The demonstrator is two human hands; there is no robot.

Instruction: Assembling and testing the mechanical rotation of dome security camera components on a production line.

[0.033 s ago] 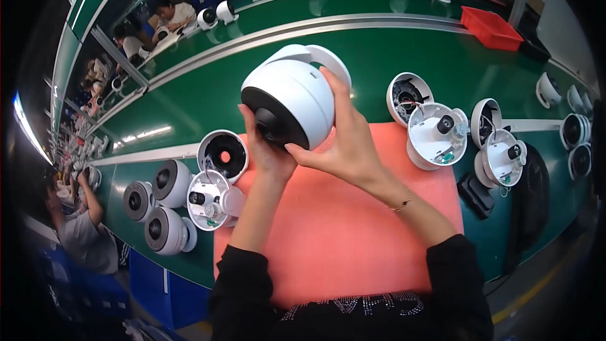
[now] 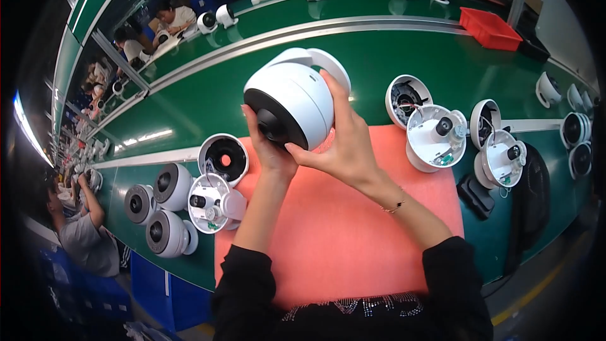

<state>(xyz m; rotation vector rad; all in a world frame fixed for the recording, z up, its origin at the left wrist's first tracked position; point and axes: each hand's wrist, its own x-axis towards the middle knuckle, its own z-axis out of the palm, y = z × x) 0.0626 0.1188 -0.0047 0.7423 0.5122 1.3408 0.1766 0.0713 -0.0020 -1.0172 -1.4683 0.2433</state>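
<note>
A round white security camera [image 2: 302, 98] with a black front and a white bracket hangs above the far part of an orange-pink mat [image 2: 341, 233]. My left hand [image 2: 270, 145] supports it from below and the left, the thumb beside the black face. Around its right side wraps my right hand [image 2: 346, 139], with the thumb at the lower edge of the black face. Left of the mat lie an opened camera body [image 2: 211, 204] with its lens showing and an empty round shell [image 2: 223, 158]. At the mat's far right corner sits another opened camera [image 2: 435, 137] wired to its shell [image 2: 408, 100].
Several closed cameras [image 2: 165, 233] stand at the left. Farther right are another opened camera [image 2: 502, 159] and a black block [image 2: 475, 196]. A red tray [image 2: 490, 28] lies at the back right, near a metal-edged conveyor [image 2: 366, 9] carrying cameras. A co-worker [image 2: 82, 227] sits at the far left.
</note>
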